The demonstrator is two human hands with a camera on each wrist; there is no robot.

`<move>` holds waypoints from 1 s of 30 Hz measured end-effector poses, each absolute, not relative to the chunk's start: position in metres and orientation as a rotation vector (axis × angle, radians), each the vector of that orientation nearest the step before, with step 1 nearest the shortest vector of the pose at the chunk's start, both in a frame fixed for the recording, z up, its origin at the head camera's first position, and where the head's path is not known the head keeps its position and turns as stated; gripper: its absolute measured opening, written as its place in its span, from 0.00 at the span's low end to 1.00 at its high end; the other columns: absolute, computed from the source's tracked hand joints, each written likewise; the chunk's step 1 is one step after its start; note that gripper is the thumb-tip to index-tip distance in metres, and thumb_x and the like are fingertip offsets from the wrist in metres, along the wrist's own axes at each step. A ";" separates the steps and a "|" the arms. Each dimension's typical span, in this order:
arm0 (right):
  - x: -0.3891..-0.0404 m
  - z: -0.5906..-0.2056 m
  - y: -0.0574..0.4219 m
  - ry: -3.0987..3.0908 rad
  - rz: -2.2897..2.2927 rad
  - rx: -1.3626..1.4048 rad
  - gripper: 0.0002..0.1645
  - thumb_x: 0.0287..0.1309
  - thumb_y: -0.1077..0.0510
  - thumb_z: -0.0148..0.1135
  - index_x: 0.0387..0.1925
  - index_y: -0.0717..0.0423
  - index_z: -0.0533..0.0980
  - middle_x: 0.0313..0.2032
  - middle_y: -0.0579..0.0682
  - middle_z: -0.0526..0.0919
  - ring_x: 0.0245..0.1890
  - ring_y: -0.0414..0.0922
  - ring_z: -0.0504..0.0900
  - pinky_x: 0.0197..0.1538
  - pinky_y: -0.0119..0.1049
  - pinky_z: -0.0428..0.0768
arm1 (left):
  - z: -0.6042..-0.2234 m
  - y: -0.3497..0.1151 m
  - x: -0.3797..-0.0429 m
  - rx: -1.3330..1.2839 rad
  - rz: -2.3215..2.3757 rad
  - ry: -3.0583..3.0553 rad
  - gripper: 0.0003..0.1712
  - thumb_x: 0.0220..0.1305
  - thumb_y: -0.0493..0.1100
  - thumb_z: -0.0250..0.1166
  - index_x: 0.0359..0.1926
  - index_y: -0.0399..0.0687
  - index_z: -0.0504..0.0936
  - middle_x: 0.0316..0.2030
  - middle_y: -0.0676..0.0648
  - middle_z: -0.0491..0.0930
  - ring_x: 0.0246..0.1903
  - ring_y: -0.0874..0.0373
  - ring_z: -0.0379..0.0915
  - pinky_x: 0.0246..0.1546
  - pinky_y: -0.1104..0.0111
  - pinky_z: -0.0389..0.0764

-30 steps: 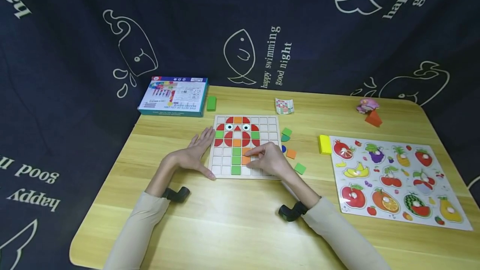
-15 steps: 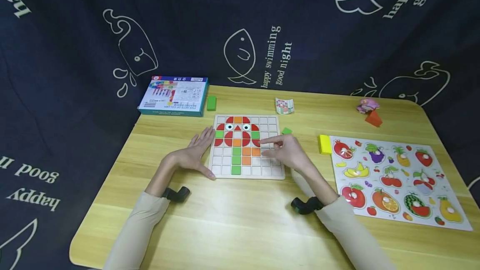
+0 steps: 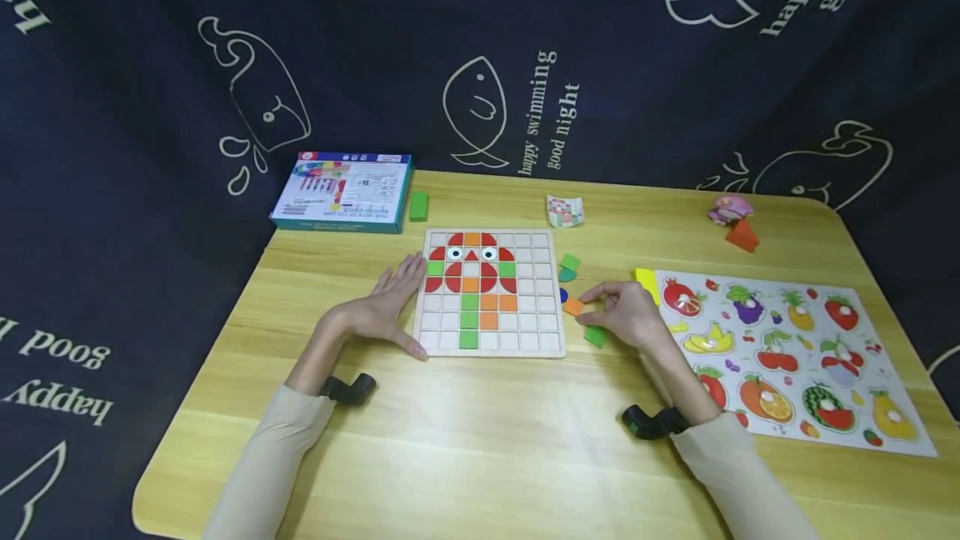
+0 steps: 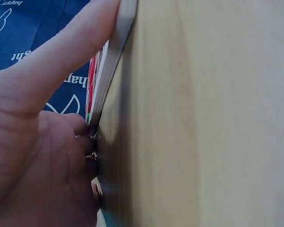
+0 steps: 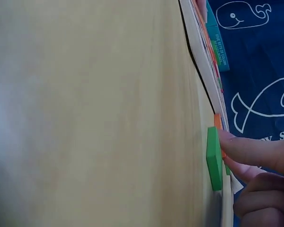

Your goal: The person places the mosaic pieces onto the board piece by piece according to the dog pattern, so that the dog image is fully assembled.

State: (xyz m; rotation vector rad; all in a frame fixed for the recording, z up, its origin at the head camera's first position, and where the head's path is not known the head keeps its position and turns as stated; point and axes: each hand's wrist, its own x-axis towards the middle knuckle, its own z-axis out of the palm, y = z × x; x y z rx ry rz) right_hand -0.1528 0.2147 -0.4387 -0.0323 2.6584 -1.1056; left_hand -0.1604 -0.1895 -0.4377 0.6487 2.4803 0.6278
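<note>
A wooden grid board [image 3: 528, 323] lies mid-table, with red, orange and green tiles and two eye pieces forming a figure. My left hand [image 3: 378, 311] rests spread along its left side, thumb at the near left corner; in the left wrist view the thumb [image 4: 61, 56] lies against the board's edge [image 4: 114, 56]. Right of the board, my right hand [image 3: 626, 312] pinches a loose orange square tile [image 3: 572, 307] between thumb and index finger. A green square tile [image 3: 595, 337] lies just below the thumb, appearing larger in front of it in the right wrist view.
A green tile [image 3: 570, 262], a teal rounded piece [image 3: 567, 276] and a blue piece [image 3: 563, 296] lie beside the board. Farther right is a fruit puzzle board [image 3: 802, 323] with a yellow block [image 3: 646, 284]. A box [image 3: 345, 194], green block [image 3: 419, 207] and pattern card [image 3: 565, 211] stand behind.
My right hand has moved right, off the board to the loose tiles. Three orange tiles show in the board's lower part where the hand was working. My left hand has stayed in place.
</note>
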 end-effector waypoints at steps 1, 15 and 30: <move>-0.153 -0.439 0.214 2.665 -1.096 -0.017 0.17 0.47 0.53 0.75 0.40 0.53 0.83 0.14 0.44 0.61 0.15 0.40 0.57 0.18 0.29 0.55 | -0.438 -0.189 -0.161 0.654 0.627 2.479 0.84 0.35 0.70 0.76 0.75 0.45 0.25 0.75 0.46 0.18 0.75 0.51 0.12 0.76 0.50 0.25; -0.146 -0.426 0.193 2.557 -1.215 -0.194 0.16 0.50 0.53 0.73 0.42 0.51 0.83 0.14 0.45 0.60 0.15 0.41 0.57 0.18 0.29 0.56 | -0.439 -0.188 -0.161 0.634 0.624 2.480 0.85 0.34 0.69 0.76 0.75 0.46 0.25 0.75 0.46 0.18 0.75 0.51 0.12 0.76 0.50 0.26; -0.144 -0.441 0.137 2.463 -1.313 -0.302 0.14 0.44 0.59 0.77 0.37 0.51 0.87 0.10 0.43 0.58 0.14 0.40 0.55 0.19 0.27 0.52 | -0.438 -0.190 -0.161 0.656 0.628 2.483 0.84 0.35 0.69 0.76 0.75 0.44 0.25 0.75 0.45 0.18 0.75 0.50 0.12 0.75 0.49 0.25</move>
